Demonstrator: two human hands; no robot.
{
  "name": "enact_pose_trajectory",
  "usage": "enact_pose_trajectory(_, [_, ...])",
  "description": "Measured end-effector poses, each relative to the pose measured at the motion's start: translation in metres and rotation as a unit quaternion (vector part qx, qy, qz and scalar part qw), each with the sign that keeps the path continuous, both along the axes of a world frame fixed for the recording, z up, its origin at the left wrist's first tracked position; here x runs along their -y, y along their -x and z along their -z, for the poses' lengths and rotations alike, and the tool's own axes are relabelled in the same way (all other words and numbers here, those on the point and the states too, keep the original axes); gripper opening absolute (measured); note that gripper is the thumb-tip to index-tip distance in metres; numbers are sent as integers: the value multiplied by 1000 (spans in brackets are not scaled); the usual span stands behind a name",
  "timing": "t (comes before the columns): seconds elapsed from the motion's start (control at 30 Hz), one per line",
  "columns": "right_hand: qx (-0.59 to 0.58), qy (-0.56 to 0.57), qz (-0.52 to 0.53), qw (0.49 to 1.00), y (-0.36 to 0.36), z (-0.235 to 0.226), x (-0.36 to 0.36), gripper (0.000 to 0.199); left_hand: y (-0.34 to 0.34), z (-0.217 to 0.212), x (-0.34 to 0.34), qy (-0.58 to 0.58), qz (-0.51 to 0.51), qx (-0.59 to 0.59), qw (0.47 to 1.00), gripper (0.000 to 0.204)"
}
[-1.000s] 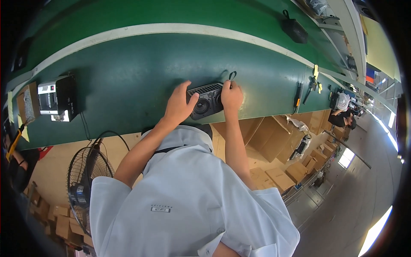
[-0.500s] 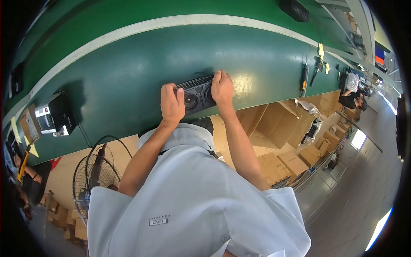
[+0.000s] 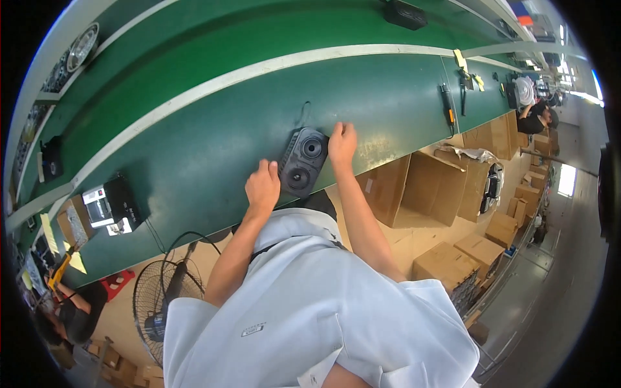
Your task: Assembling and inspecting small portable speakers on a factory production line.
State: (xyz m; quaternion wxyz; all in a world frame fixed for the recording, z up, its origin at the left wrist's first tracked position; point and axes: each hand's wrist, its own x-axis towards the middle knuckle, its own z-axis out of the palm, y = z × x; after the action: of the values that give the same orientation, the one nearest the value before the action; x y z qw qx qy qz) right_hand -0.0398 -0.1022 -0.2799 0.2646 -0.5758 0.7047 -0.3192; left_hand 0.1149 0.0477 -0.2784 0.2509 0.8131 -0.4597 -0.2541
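Note:
A black speaker box [image 3: 304, 161] with two round drivers faces up on the green workbench [image 3: 213, 149], its length slanting from lower left to upper right. My left hand [image 3: 262, 187] is closed at its left side, fingers curled against the edge. On the opposite side, my right hand [image 3: 343, 147] is closed too, fingers bent at the upper right edge. The fingertips of both hands are partly hidden. A thin dark cable [image 3: 304, 111] loops out from the far end of the box onto the bench.
Left on the bench stands a black-and-white boxed device [image 3: 111, 205]. A powered screwdriver [image 3: 447, 107] lies to the right. Another black box [image 3: 405, 14] sits beyond the pale rail [image 3: 259, 68]. Below are a fan [image 3: 165, 297] and cardboard boxes [image 3: 430, 187]. People work at both far ends.
The speaker box has turned from nearly crosswise to a steep slant, showing both drivers. My left hand is now lower beside it. The whole view has shifted and tilted.

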Motion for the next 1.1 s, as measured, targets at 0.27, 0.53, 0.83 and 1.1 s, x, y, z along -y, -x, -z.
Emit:
enact_pose_trajectory(0.27, [95, -53, -433, 895, -37, -4, -51, 28, -14, -37, 39, 300, 148, 98, 937, 15])
enact_pose_trajectory(0.53, [-178, 52, -358, 915, -5, -8, -77, 21, -11, 10, 18, 132, 123, 150, 972, 23])
enact_pose_trajectory(0.83, [-207, 11, -324, 923, -8, 3, -65, 19, -9, 13, 30, 13, 57, 84, 995, 30])
enact_pose_trajectory(1.1, [-162, 29, -341, 926, -11, 10, -64, 19, -16, 17, 32, 38, 74, 149, 985, 27])
